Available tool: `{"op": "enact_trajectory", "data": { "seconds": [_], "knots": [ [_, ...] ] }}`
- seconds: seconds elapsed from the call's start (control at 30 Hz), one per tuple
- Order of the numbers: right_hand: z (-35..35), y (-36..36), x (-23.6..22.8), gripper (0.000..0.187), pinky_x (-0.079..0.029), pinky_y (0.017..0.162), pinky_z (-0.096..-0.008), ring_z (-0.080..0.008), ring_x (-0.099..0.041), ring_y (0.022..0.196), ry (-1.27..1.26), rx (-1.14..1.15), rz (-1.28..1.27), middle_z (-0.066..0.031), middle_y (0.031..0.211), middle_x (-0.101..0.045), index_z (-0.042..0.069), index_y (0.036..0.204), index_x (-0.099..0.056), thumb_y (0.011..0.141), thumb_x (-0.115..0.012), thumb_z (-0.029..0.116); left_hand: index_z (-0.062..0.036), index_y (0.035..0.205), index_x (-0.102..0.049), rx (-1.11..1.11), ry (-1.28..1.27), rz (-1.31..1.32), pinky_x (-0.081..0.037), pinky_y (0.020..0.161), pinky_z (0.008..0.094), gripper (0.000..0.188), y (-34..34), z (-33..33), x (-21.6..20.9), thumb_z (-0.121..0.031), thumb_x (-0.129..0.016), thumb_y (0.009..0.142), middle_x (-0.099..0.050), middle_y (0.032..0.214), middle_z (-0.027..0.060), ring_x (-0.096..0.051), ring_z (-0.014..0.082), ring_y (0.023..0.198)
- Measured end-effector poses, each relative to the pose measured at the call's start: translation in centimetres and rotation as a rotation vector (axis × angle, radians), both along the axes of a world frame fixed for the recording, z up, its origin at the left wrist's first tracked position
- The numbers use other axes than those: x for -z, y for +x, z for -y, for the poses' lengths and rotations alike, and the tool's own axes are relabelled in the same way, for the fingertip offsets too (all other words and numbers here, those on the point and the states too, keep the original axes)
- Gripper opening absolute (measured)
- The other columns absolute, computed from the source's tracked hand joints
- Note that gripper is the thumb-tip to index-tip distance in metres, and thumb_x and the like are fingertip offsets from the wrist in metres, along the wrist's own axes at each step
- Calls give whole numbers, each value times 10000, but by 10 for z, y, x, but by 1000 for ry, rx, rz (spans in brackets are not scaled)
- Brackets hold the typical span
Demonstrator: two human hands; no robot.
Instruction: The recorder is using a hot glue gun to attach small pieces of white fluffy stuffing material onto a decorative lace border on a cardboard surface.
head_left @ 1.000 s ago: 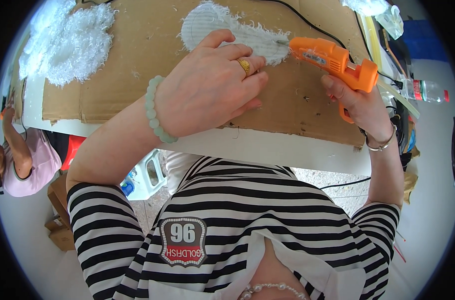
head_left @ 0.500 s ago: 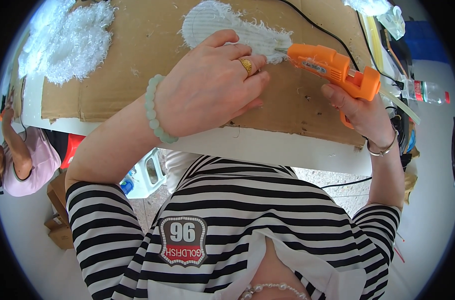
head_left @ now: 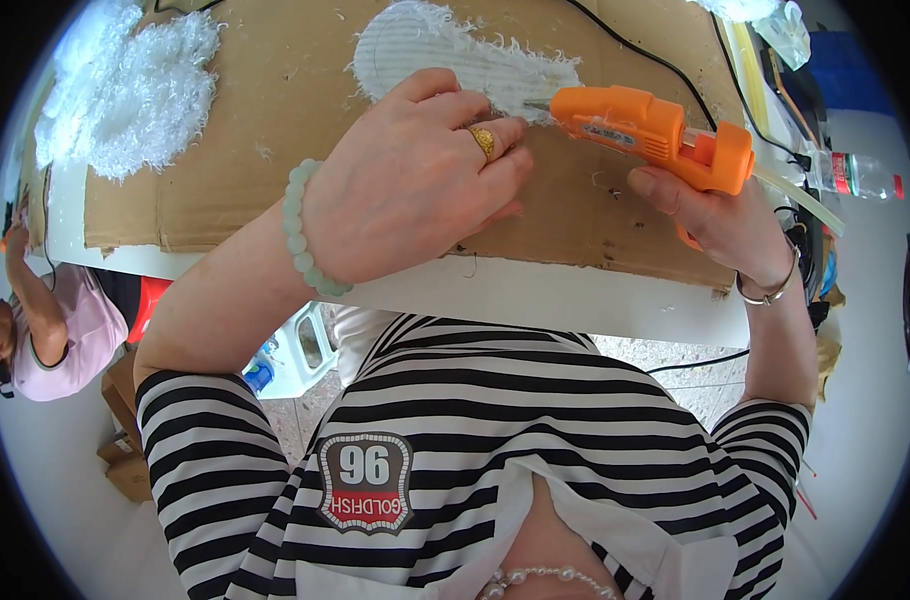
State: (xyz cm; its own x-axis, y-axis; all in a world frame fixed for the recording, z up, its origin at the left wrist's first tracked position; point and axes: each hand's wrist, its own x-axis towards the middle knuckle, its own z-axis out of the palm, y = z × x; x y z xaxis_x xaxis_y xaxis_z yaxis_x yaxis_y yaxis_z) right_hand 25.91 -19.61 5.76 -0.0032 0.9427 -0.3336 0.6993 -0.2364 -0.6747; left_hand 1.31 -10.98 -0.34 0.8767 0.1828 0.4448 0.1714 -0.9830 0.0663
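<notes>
A white shaggy fabric piece [head_left: 415, 50], wide at its left end and narrowing to the right, lies with its ribbed backing up. My left hand [head_left: 425, 175] bends its fingers over the near edge of that piece; the fingertips are partly hidden. In my right hand [head_left: 715, 215] is an orange hot glue gun [head_left: 625, 122], held by its handle. Its metal nozzle points left and reaches the narrow part of the fabric, just beyond my left fingers. A pale glue stick [head_left: 800, 200] sticks out of the gun's rear.
Brown cardboard [head_left: 225, 120] covers the white table [head_left: 535, 295]. More white shaggy fabric [head_left: 145, 90] is heaped at the far left. A black cable [head_left: 655, 65] runs behind the gun. A plastic bottle [head_left: 860, 177] lies at right. Another person [head_left: 70, 325] is at far left.
The glue gun and my right hand have shifted a little left, carrying the nozzle farther along the fabric's near edge. My left hand has moved slightly nearer to me, still at the fabric.
</notes>
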Motion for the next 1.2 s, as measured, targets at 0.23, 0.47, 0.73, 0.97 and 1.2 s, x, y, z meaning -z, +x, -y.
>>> {"op": "enact_trajectory", "data": {
  "seconds": [0.23, 0.47, 0.73, 0.97, 1.2],
  "knots": [
    [-7, -9, -4, 328, -451, 612, -236, -69, -532, 679, -9, -28, -21, 10, 758, -591, 54, 1058, -634, 846, -713, 291, -54, 884, -636, -10, -3, -6, -419, 851, 350, 298, -1, 1, -1, -260, -714, 685, -655, 975, 28, -561, 178, 871],
    [-13, -13, 1, 303, -449, 600, -235, -65, -529, 668, 33, -49, -86, 7, 744, -582, 36, 1035, -627, 845, -713, 256, -43, 952, -626, 1, -53, -35, -436, 772, 349, 315, -1, 2, -5, -190, -727, 693, -662, 1055, 45, -510, 202, 761],
    [-20, -20, -1, 297, -430, 560, -236, -63, -508, 625, 21, -62, -41, 19, 704, -567, 26, 992, -608, 841, -710, 261, -41, 954, -617, -4, -73, -32, -448, 720, 327, 315, -2, 2, -3, -186, -729, 698, -670, 1041, 56, -501, 195, 684],
    [-25, -13, 13, 260, -426, 545, -223, -56, -511, 611, 176, -90, -144, 19, 693, -566, 50, 974, -618, 857, -688, 271, -45, 954, -608, 7, -85, -49, -447, 739, 334, 305, -1, 1, -7, -185, -727, 710, -671, 1047, 55, -511, 199, 692],
    [-19, 9, 9, 269, -493, 638, -276, -122, -591, 699, 343, 114, -589, -20, 771, -599, 24, 980, -608, 942, -551, 284, -50, 880, -608, 2, -12, -31, -435, 737, 338, 247, 1, 1, -7, -198, -707, 710, -636, 938, 26, -534, 195, 745]
  ]
}}
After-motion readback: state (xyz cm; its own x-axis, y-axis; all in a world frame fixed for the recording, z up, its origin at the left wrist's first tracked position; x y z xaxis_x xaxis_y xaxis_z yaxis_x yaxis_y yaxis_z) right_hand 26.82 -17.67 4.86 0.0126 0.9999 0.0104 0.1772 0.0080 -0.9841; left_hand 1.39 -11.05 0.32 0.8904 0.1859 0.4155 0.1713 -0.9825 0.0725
